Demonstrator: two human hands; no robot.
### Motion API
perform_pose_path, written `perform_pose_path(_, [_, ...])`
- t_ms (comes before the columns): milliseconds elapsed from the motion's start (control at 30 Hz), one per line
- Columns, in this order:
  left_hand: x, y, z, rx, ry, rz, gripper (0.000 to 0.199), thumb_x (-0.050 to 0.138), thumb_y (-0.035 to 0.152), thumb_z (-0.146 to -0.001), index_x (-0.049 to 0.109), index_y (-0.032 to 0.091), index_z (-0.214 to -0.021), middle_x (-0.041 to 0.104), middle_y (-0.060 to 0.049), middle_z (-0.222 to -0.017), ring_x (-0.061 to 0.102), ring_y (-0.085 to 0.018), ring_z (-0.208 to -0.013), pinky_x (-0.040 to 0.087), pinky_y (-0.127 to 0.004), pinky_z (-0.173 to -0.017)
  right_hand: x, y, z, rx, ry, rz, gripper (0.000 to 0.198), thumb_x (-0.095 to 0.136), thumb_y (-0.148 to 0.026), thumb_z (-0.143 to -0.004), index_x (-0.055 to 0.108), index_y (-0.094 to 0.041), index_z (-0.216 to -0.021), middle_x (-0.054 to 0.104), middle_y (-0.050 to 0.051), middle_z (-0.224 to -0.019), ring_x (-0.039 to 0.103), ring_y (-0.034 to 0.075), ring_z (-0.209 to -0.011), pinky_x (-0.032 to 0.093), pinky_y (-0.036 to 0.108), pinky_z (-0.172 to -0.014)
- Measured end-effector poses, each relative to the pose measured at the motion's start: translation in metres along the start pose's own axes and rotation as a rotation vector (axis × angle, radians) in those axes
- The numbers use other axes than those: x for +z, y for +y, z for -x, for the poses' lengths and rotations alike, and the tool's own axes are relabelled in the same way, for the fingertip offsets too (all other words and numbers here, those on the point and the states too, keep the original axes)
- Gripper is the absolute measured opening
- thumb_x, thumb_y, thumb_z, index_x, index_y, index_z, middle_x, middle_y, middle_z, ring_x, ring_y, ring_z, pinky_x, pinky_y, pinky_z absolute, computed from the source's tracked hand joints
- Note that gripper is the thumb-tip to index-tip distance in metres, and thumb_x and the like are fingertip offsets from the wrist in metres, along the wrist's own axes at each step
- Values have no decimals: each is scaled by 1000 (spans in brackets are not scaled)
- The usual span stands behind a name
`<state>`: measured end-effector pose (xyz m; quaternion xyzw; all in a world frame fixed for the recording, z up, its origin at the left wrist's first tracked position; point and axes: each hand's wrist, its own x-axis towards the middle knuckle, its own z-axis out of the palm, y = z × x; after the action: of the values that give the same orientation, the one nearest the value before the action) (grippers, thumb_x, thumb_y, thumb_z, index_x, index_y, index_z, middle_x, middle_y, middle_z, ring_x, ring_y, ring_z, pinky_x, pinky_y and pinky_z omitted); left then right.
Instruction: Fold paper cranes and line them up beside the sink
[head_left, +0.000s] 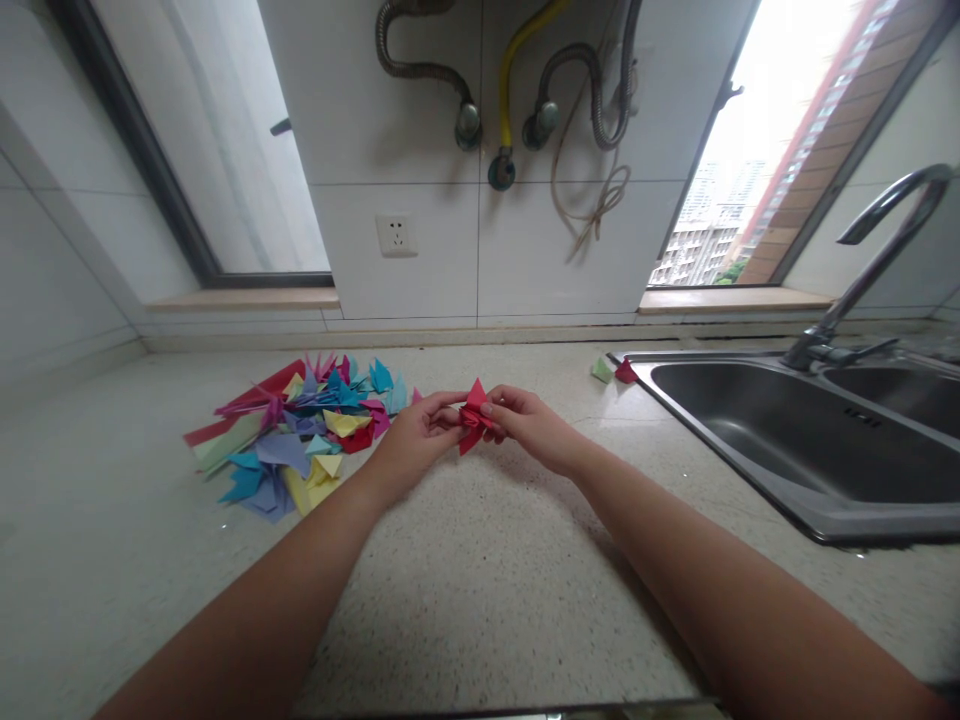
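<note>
A red folded paper piece (pixel 475 412), pointed at top and bottom like origami, is held up between both hands over the counter. My left hand (pixel 420 430) pinches its left side, fingertips closed on the paper. From the right, my right hand (pixel 529 425) grips it between thumb and fingers. Part of the paper is hidden behind the fingertips. Just left of my left hand lies a heap of folded coloured papers (pixel 281 450) in blue, purple, yellow, red, pink and pale green.
A speckled counter (pixel 450 600) carries everything. On the right are a steel sink (pixel 750 430) and a tap (pixel 892 230). Near the sink's corner lie a green paper piece (pixel 602 370) and a dark red one (pixel 625 371). Hoses and a socket (pixel 396 236) are on the tiled wall.
</note>
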<state>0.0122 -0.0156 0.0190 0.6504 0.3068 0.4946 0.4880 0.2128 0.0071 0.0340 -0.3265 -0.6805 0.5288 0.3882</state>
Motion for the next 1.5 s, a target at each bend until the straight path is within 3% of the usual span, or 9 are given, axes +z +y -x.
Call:
perform_pose_path(267, [-1,2,-1,-50,23,-69,40,72,29,-80,67,17,-118,73,-10,-103,69,-19,-95,51,-32,-89,1,0,1,58,-54,-32,27,61,-42,-88,58,-15,-90,61,4,-82,56,11,-68,47,28,-67])
perform_pose_path(467, [-1,6,-3,-106,106,-16,41,74,29,-76,69,13,-114,73,-11,-101,69,-19,-93,52,-30,-86,1,-3,2,55,-66,-70,14,55,-23,-84,59,-17,-97,62,6,-94,59,14,-76,47,29,-68])
perform_pose_path(600, [-3,5,-5,-158,156,77,45,78,28,-71,69,12,-112,73,-11,-102,69,-19,-90,53,-29,-83,1,-1,2,-62,-77,65,29,63,-30,-84,59,-18,-110,63,8,-103,59,15,-83,48,29,-71])
perform_pose_path(700, [-3,5,-5,-160,145,96,45,79,30,-70,70,12,-110,74,-11,-100,69,-18,-88,53,-28,-81,1,4,0,-152,-16,203,36,72,-34,-78,61,-17,-108,64,7,-99,58,14,-84,48,31,-78])
perform_pose_path(867, [-2,4,-3,-139,117,34,41,77,32,-74,71,15,-110,74,-10,-101,69,-17,-90,52,-24,-77,1,7,-3,-91,8,119,31,72,-36,-79,62,-15,-99,65,5,-87,59,13,-77,46,29,-72])
perform_pose_path(1133, [-3,-1,-5,-169,186,158,40,82,31,-68,71,12,-102,74,-10,-96,70,-16,-84,54,-24,-75,2,4,1,-92,-73,123,39,74,-38,-78,63,-15,-107,65,5,-90,59,13,-78,45,27,-71])
perform_pose_path(1333, [-2,3,-3,-214,204,84,43,83,36,-67,70,11,-98,74,-10,-89,69,-17,-74,54,-25,-63,4,0,3,-61,-64,127,28,70,-38,-82,63,-14,-94,60,2,-76,53,10,-67,42,25,-63])
perform_pose_path(1500, [-3,5,-2,-169,176,7,42,81,38,-67,70,10,-97,73,-9,-82,67,-16,-68,52,-24,-56,7,-9,6,-35,-112,48,28,65,-40,-84,64,-14,-95,65,6,-86,56,12,-72,45,27,-66])
